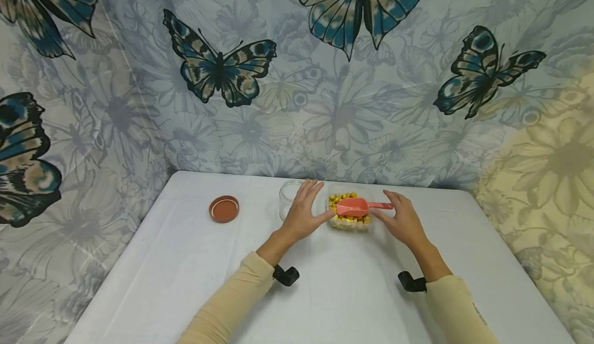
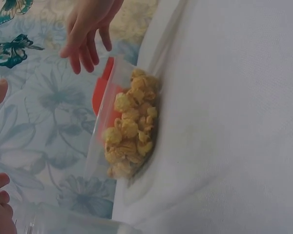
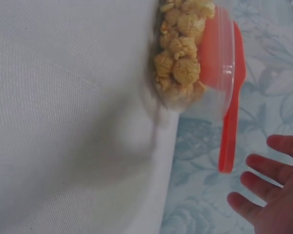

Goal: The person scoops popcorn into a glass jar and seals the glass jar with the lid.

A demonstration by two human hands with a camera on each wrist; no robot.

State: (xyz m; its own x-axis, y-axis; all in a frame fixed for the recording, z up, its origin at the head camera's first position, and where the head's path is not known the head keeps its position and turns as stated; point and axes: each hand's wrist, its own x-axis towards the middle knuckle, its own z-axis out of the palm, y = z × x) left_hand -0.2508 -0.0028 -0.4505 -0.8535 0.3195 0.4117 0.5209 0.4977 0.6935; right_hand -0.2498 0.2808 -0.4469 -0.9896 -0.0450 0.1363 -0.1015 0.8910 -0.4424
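Note:
A clear plastic container point(image 1: 349, 225) of yellow caramel popcorn point(image 2: 129, 126) stands near the back of the table. On the popcorn lies a red scoop point(image 1: 351, 207), its handle point(image 3: 228, 141) jutting past the right rim. My left hand point(image 1: 300, 216) hovers at the container's left side, fingers spread and holding nothing. Partly hidden behind that hand is a clear jar point(image 1: 289, 190). Over on the right, my right hand point(image 1: 406, 223) is beside the scoop's handle with its fingers extended; a gap shows between them and the handle in the right wrist view.
A brown round lid point(image 1: 224, 209) with a pale ring lies left of the jar. White cloth covers the table point(image 1: 334, 292), and a butterfly-patterned curtain point(image 1: 297, 122) hangs right behind its back edge.

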